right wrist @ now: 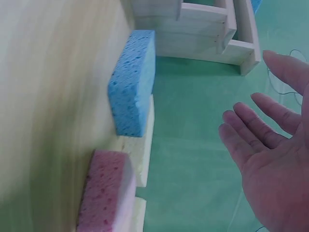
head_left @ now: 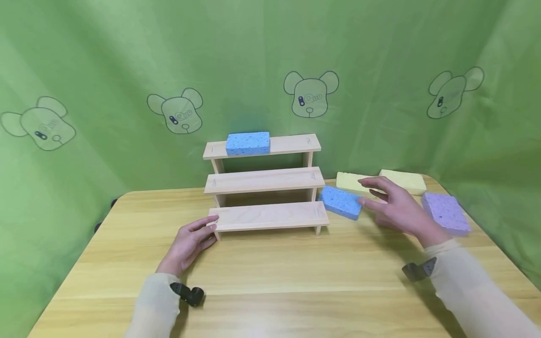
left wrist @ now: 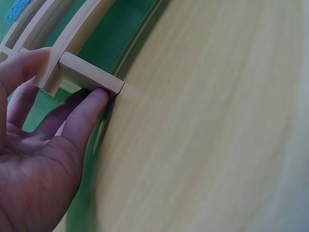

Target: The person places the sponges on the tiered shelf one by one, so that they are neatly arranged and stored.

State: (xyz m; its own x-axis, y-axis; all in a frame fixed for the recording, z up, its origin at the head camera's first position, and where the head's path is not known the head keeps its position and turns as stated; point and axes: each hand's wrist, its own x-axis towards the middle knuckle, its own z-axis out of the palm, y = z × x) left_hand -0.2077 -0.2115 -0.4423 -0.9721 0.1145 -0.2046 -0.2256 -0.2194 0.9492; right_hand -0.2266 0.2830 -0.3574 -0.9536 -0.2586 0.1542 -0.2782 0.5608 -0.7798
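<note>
A three-tier wooden shelf [head_left: 266, 180] stands at the back of the table, with a blue sponge [head_left: 247, 143] on its top tier. My left hand [head_left: 188, 244] holds the left end of the lowest tier; in the left wrist view that hand [left wrist: 53, 130] has its thumb on the board and fingertips at the side support [left wrist: 91, 75]. Over the table right of the shelf is my right hand [head_left: 397, 206], beside a second blue sponge [head_left: 340, 203]. The right wrist view shows this hand [right wrist: 275, 140] with fingers extended and empty, apart from the blue sponge [right wrist: 131, 84].
Two pale yellow sponges [head_left: 348, 182] [head_left: 403, 182] lie along the table's back edge at the right. A purple sponge [head_left: 445, 213] lies to the right of my right hand. A green curtain [head_left: 253, 56] with printed bear heads hangs behind the wooden table [head_left: 262, 277].
</note>
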